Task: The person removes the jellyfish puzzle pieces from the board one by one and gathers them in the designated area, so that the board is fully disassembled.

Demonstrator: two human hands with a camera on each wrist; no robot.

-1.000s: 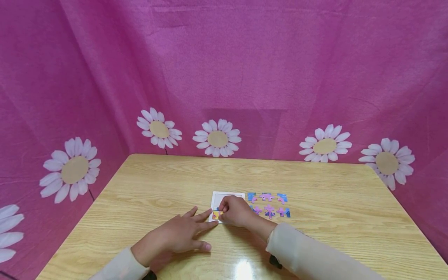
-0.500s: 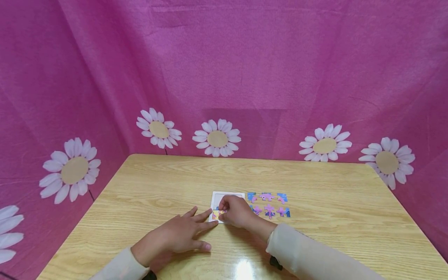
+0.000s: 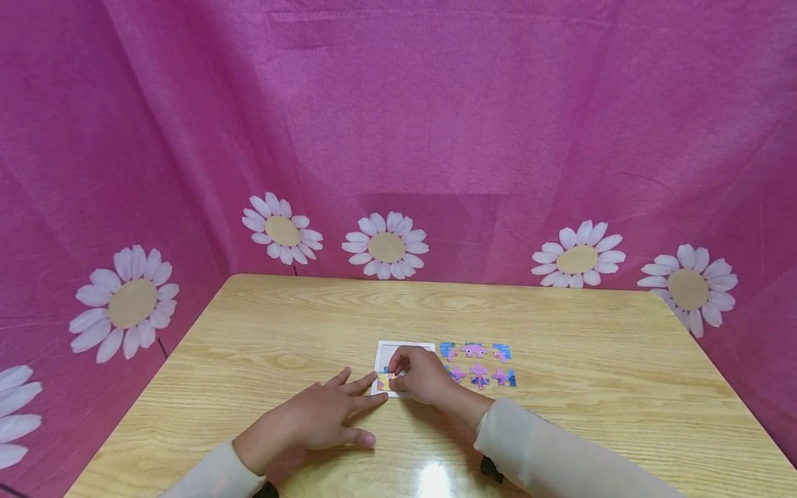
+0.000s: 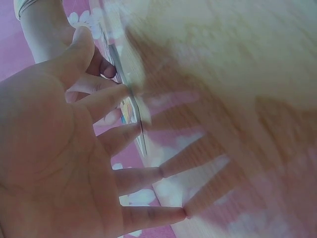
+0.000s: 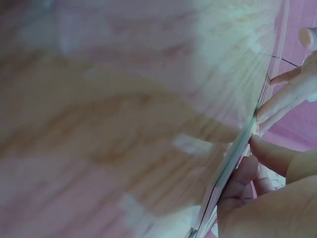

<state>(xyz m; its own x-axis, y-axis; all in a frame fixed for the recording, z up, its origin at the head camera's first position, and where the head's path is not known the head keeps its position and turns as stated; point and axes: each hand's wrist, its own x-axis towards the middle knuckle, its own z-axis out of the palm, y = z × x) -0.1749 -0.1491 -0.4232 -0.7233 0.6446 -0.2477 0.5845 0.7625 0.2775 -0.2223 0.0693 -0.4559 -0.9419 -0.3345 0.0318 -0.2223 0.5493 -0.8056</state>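
A small white puzzle tray point(image 3: 405, 344) lies flat on the table, with a yellow-and-pink puzzle piece point(image 3: 383, 382) in its near left corner. My right hand point(image 3: 422, 377) reaches over the tray from the right, thumb and curled forefinger pinching a puzzle piece beside the corner one; the fingers cover most of it. Spread out on the left, my left hand point(image 3: 326, 413) touches the tray's left edge with its fingertips. The left wrist view shows that hand's palm and straight fingers point(image 4: 143, 173). In the right wrist view the right thumb point(image 5: 270, 151) is at the tray's edge.
Right of the tray, several loose pink-and-blue puzzle pieces point(image 3: 479, 373) lie in two rows. The glossy wooden table point(image 3: 280, 311) reflects light near its front. A pink curtain point(image 3: 436, 138) printed with daisies hangs behind and to the left.
The right fingers have shifted very slightly over the tray, showing a little more of the corner piece. The left hand and the loose pieces have stayed put.
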